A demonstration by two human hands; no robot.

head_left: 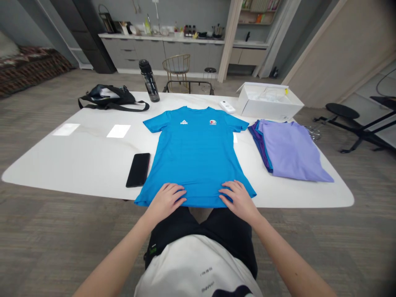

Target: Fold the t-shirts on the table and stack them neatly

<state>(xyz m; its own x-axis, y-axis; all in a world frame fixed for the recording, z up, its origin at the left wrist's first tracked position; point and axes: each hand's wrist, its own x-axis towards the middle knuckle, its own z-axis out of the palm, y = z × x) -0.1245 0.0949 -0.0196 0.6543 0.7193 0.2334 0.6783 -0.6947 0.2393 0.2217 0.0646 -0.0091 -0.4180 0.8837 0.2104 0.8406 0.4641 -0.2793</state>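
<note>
A blue T-shirt [198, 152] lies spread face up on the white table, its neck at the far side and its hem along the near edge. White lettering and a small round emblem mark its chest. My left hand [168, 199] rests on the lower left of the shirt near the hem, fingers stretched out. Toward the lower right of the hem, my right hand [238, 199] lies on the fabric with its fingers apart. Neither hand grips the cloth visibly.
Left of the shirt lies a black phone [138, 170]. Farther back are a black bag [108, 99] and a dark bottle [149, 81]. On the right, a stack of folded clothes [291, 150] sits before a white box [269, 103]. A small white device [227, 107] lies nearby.
</note>
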